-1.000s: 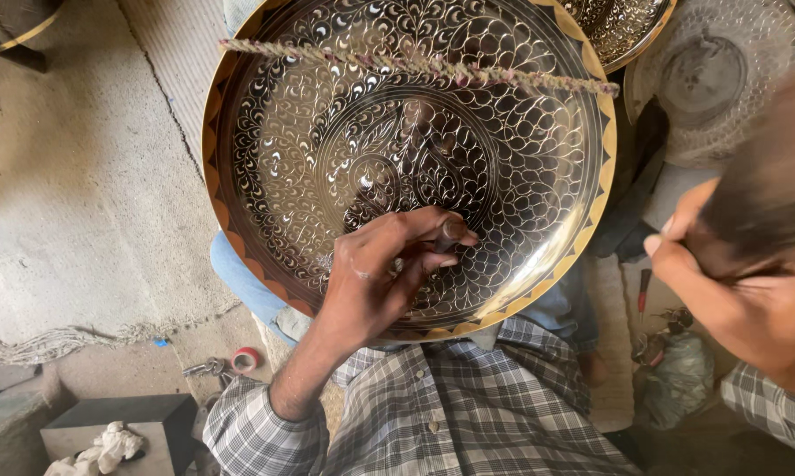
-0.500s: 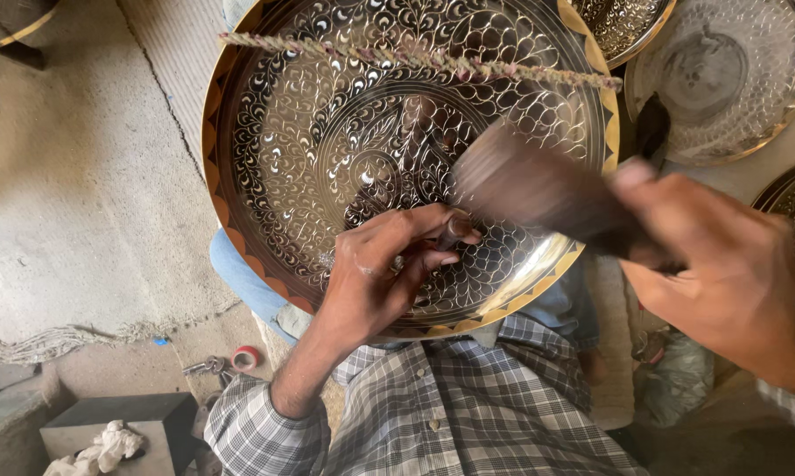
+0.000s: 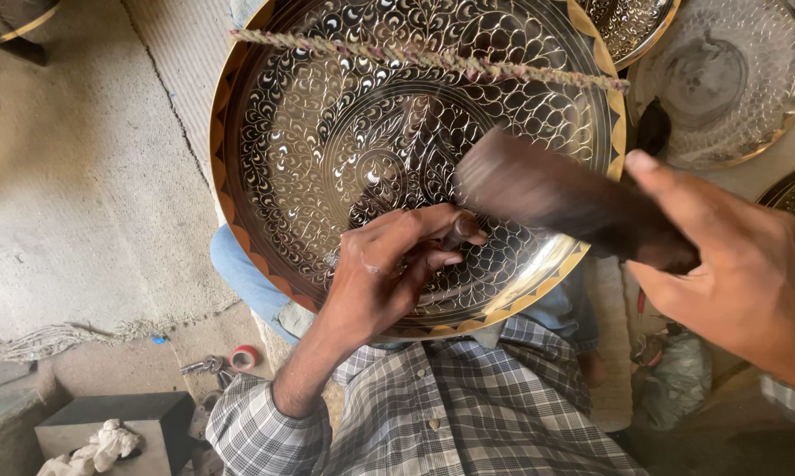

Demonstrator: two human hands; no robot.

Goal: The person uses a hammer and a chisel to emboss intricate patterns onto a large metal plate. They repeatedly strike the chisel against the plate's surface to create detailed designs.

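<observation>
the fingers point(image 3: 433, 231) of the left hand point(image 3: 384, 278) are pressed together, pinching a small metal punch point(image 3: 462, 227) whose tip rests on the engraved face of a large round metal tray point(image 3: 327, 132). the right hand point(image 3: 741, 273) is wrapped shut around the handle of a dark hammer point(image 3: 547, 189), blurred with motion just above the punch head. the tray is propped on the person's lap, tilted toward the camera, its gold rim near the plaid shirt point(image 3: 450, 414). a twisted cord point(image 3: 433, 57) runs across its upper part. doing this well likely means keeping the punch steady on the pattern line and landing the hammer square on its head with light, even blows. counted: two hands, one punch, one hammer, one tray in work, and parts of at least three more trays point(image 3: 732, 79) at the right edge and top. a grey block point(image 3: 115, 423) sits on the floor point(image 3: 80, 194) at lower left.
</observation>
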